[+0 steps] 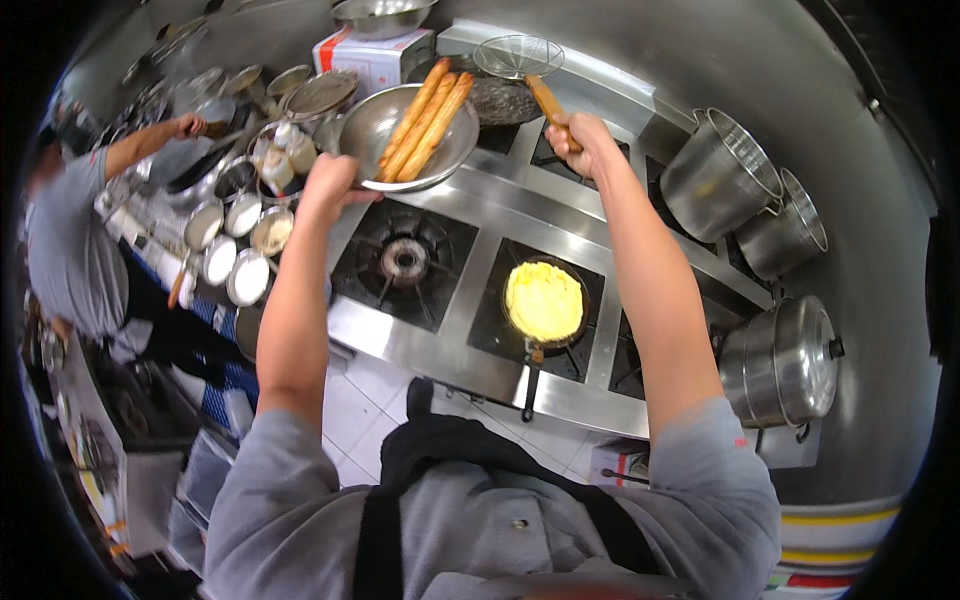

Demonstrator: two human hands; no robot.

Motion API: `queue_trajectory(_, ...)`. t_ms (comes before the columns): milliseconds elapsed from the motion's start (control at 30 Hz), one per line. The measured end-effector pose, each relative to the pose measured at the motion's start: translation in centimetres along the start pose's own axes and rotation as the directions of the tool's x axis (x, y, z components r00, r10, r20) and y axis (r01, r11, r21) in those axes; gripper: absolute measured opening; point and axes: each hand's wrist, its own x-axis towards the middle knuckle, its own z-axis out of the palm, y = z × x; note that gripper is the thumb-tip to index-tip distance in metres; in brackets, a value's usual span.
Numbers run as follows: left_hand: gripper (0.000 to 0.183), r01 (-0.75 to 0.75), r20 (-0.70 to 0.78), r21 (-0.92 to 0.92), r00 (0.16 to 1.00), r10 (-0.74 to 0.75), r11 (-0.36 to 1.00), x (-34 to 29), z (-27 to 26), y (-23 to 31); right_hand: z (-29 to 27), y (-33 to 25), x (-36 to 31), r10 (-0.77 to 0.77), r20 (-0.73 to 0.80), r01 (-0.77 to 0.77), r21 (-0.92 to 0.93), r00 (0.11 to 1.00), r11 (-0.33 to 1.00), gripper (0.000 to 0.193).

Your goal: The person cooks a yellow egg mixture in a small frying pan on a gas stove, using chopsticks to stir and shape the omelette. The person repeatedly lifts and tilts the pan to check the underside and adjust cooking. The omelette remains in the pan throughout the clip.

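My left hand (337, 187) grips the rim of a round metal strainer bowl (365, 130) and holds it over the back left of the stove. Several long golden fried dough sticks (430, 122) lean side by side in that bowl. In my right hand (583, 143) is the wooden handle of a wire skimmer (518, 57), its round mesh head pointing away from me, with nothing on it. Behind the bowl and under the skimmer is a dark wok (505, 101), partly hidden. A frying pan (531, 385) with a yellow egg-like round (544, 301) sits on the front burner between my arms.
A bare burner (404, 259) lies left of the pan. Tall steel pots (720, 180) and a lidded pot (780, 362) stand on the right. Small containers of white ingredients (248, 277) are at left, where another person (70, 230) reaches over the counter. A box (372, 60) stands behind.
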Motion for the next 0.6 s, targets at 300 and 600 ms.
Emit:
queue_trajectory(300, 0.035, 0.167, -0.576, 0.008, 0.807, -0.132, 0.986, -38.4, -8.2, -10.9, -2.7, 1.8, 16.9, 0.018, 0.362, -0.1, 0.209, 0.932, 0.973, 0.008)
queue_trajectory(600, 0.036, 0.117, -0.906, -0.328, 0.242, -0.347, 0.937, -73.6, -6.4, -25.6, -3.8, -6.5, 25.7, -0.269, 0.892, 0.593, -0.444, 0.363, -0.672, 0.022)
